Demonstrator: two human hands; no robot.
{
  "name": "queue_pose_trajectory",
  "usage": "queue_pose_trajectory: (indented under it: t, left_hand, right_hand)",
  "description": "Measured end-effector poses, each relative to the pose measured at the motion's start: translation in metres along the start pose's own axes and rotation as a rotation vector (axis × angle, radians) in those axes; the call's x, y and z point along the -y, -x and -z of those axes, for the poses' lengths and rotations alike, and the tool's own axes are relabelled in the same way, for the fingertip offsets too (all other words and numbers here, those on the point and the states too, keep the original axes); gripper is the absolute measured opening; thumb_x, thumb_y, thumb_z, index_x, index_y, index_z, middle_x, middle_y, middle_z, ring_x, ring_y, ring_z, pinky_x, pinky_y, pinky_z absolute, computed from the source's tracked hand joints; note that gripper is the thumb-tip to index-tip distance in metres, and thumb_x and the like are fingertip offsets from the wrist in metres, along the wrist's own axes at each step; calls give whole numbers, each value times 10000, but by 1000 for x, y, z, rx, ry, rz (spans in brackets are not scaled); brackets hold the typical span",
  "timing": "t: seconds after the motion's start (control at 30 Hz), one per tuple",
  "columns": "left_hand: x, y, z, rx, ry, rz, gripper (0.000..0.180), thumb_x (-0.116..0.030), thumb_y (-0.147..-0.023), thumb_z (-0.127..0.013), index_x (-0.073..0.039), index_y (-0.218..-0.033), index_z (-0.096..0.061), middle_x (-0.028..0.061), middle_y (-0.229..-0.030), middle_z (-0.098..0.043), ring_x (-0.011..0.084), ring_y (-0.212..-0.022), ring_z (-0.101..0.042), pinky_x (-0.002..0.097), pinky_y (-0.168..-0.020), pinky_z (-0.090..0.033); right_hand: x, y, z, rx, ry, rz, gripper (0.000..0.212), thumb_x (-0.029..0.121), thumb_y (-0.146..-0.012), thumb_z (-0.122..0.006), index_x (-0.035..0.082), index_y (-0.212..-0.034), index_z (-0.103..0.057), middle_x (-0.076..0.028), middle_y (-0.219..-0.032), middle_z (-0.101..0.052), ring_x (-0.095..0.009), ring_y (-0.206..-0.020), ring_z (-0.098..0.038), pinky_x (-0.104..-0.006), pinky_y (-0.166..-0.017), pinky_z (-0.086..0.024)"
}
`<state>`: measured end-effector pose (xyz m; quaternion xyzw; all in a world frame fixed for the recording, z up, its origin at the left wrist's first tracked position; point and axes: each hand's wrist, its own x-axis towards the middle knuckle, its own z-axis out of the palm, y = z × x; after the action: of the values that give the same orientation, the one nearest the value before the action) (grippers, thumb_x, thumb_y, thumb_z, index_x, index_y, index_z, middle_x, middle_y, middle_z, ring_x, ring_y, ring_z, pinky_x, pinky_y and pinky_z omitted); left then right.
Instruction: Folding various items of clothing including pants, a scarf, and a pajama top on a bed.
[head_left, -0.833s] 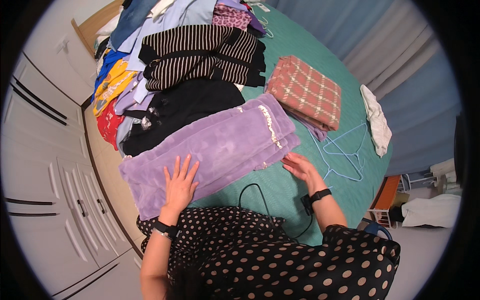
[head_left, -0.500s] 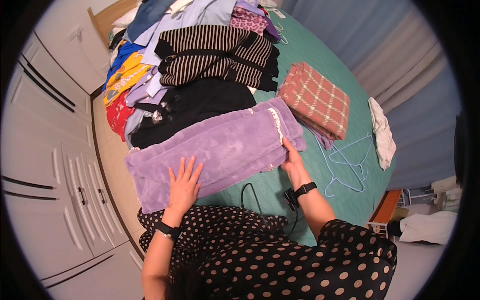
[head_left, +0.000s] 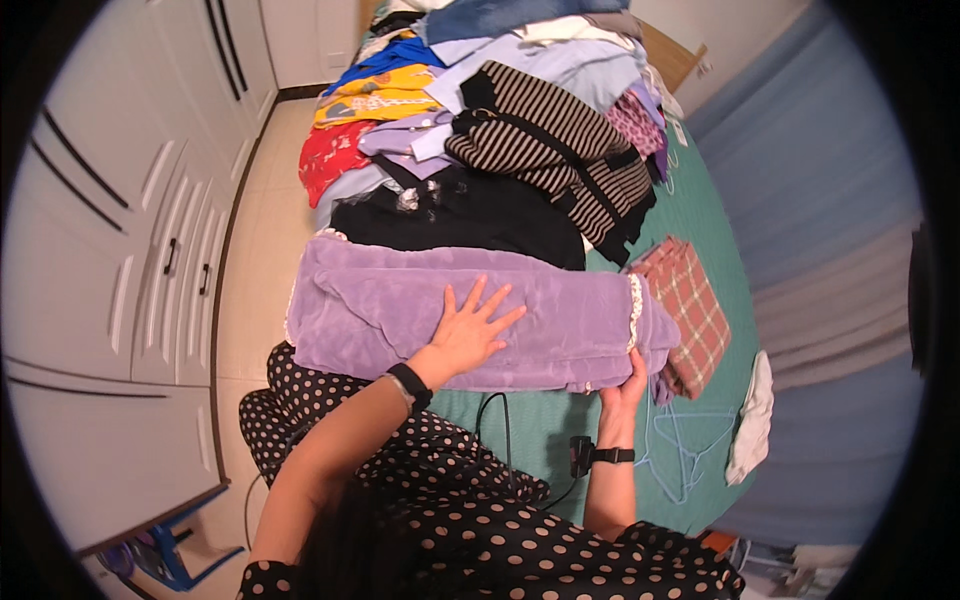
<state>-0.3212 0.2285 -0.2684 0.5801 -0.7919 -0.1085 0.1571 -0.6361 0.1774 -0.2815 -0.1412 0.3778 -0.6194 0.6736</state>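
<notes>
A folded purple plush garment (head_left: 400, 300) with white lace trim lies lengthwise across the near part of the bed. My left hand (head_left: 475, 325) rests palm down on its middle, fingers spread. At the garment's right end, my right hand (head_left: 625, 385) grips the near edge beside the lace, thumb on top; its other fingers are partly hidden. Just beyond the garment is a black piece of clothing (head_left: 490, 215), and past that a black-and-beige striped knit garment (head_left: 560, 140). To the right, a folded red plaid cloth (head_left: 690, 310) touches the purple garment's end.
Light blue hangers (head_left: 685, 450) and a white cloth (head_left: 752, 415) lie at the right on the green bedsheet (head_left: 540, 430). A heap of clothes (head_left: 385, 95) covers the far side. White cabinets (head_left: 120, 250) line the left; blue-grey curtains (head_left: 810, 200) hang at the right.
My left hand has slid from the garment's left part toward its middle. My right hand stays at the right end. The whole view has turned, bringing more of the left floor into sight.
</notes>
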Motion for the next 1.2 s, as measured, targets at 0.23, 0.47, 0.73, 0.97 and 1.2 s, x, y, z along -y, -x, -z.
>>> queue_pose_trajectory:
  t: [0.23,0.47,0.73,0.97,1.2]
  left_hand:
    - [11,10,1,-3,74,18,646,-315,-853,-612,-289,-1431,-324,71,-1539,-170,358,-1413,-132,694,-1028,-160]
    - [53,31,53,-91,1109,173,581,-327,-932,-531,-166,-1442,-305,134,-1453,-363,320,-1341,-338,477,-1076,-288]
    - [137,123,124,-427,2288,196,778,-635,-918,-307,-51,-1432,-292,155,-1416,-402,303,-1261,-446,453,-1051,-359]
    - [169,187,97,-364,2150,751,617,-499,-961,-361,-2,-1309,-473,187,-1260,-546,282,-1104,-569,395,-965,-456]
    - [177,179,107,-234,1956,765,345,-215,-946,-471,-25,-1224,-545,112,-1128,-630,220,-950,-640,324,-829,-532]
  right_hand:
    - [-4,3,-25,3,24,102,498,108,-759,-623,-19,-1225,-504,-150,-1176,-584,-271,-1078,-568,-406,-971,-442]
    - [-8,60,-134,210,392,401,565,67,-696,-619,-46,-1228,-469,-134,-1164,-573,-249,-1004,-596,-370,-951,-451]
    - [-133,128,-265,1442,1270,462,1083,303,-587,-853,13,-1429,-236,-168,-1306,-465,-297,-1201,-458,-407,-1022,-341]
    - [-174,110,-232,1581,1501,424,732,297,-727,-746,30,-1339,-447,-189,-1418,-369,-353,-1362,-272,-500,-1107,-212]
    - [-162,95,-215,1543,1513,439,515,208,-789,-686,87,-1268,-541,-132,-1430,-381,-321,-1370,-274,-529,-1106,-206]
